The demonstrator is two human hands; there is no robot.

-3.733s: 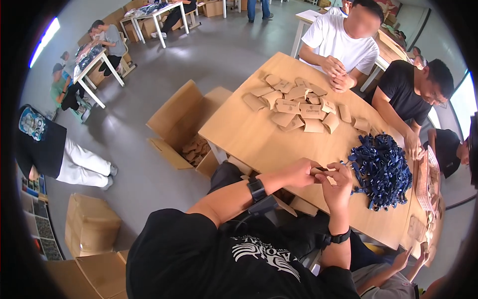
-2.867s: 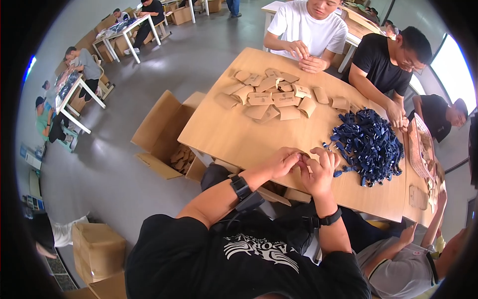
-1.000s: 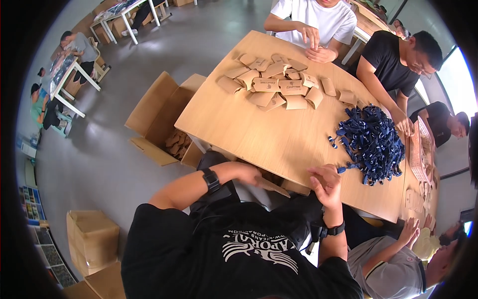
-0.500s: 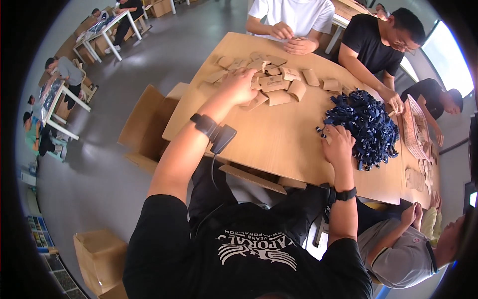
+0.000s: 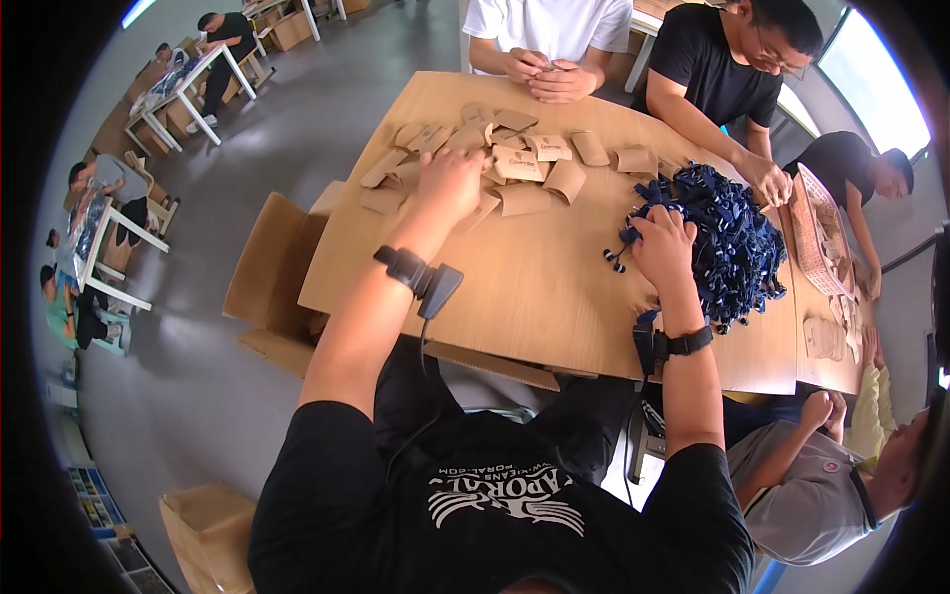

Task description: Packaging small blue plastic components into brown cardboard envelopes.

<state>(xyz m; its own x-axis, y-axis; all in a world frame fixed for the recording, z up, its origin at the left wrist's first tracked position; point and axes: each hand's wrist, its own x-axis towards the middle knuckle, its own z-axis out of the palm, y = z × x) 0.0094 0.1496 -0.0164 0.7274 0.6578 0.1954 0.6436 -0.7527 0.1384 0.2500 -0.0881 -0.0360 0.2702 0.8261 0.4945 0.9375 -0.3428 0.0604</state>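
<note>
My left hand [image 5: 451, 184] reaches over a loose pile of flat brown cardboard pillow boxes [image 5: 522, 200]. Its fingers are slightly apart and bent down onto the boxes, with the fingertips partly hidden. At the left edge of a heap of small navy fabric pieces with white bits [image 5: 737, 247], my right hand [image 5: 665, 243] has its fingers spread and touching the pieces. I cannot make out anything gripped in it. A loose navy-and-white piece [image 5: 615, 260] lies on the wooden table [image 5: 554, 287] left of that hand. Both wrists wear black straps with small devices and cables.
Across the table, a person in white [image 5: 549, 30] and one in black [image 5: 703, 89] handle small things. A pink basket [image 5: 819, 238] stands right of the heap, near brown card pieces [image 5: 826, 337]. Open cartons [image 5: 262, 262] flank the table's left edge. Another person [image 5: 802, 490] sits at right.
My left hand has shifted slightly left with its fingers still over the boxes. The right hand has moved up along the heap's edge, its fingers more spread. The whole view has shifted a little.
</note>
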